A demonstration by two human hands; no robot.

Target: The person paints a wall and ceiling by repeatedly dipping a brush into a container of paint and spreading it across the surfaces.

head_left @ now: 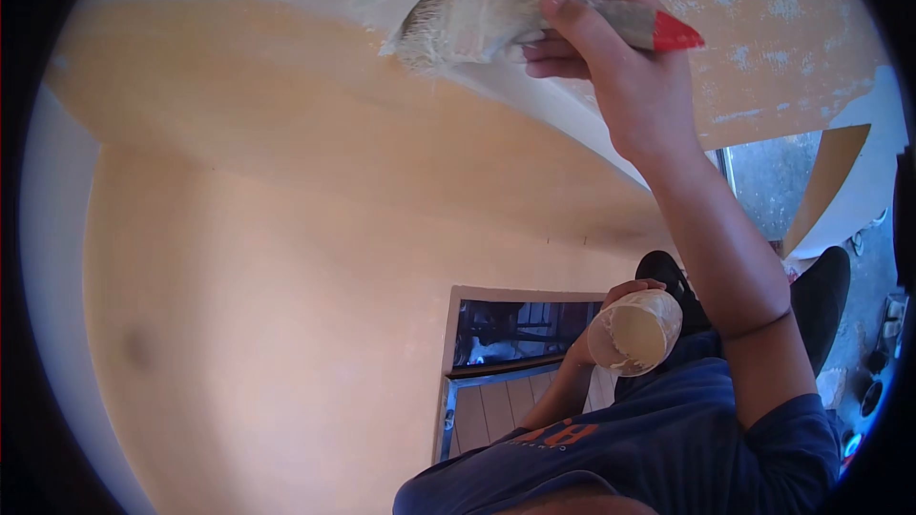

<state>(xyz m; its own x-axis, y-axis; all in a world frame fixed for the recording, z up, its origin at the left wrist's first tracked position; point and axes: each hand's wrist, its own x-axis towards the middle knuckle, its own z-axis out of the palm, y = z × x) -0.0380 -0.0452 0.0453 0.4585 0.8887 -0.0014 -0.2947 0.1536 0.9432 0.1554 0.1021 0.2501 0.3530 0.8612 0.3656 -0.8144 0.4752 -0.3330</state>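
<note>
My right hand point(611, 24) is closed around the handle of a wide brush point(472, 19), whose red handle end points right. The bristles are coated in pale paint and touch the surface overhead, at the edge between a white area and a tan area. Lower down, in front of my body, my left hand point(630, 292) grips a cup point(641, 336) smeared with pale paint. The cup's open top faces the camera, and cream-coloured paint lies inside. Part of my left hand is hidden behind the cup.
A tan wall point(286, 257) fills the left and centre. Patchy white paint point(773, 0) marks the surface at upper right. Below is an opening with a metal frame point(506, 374). A grey floor point(854, 300) with several items lies at the right edge.
</note>
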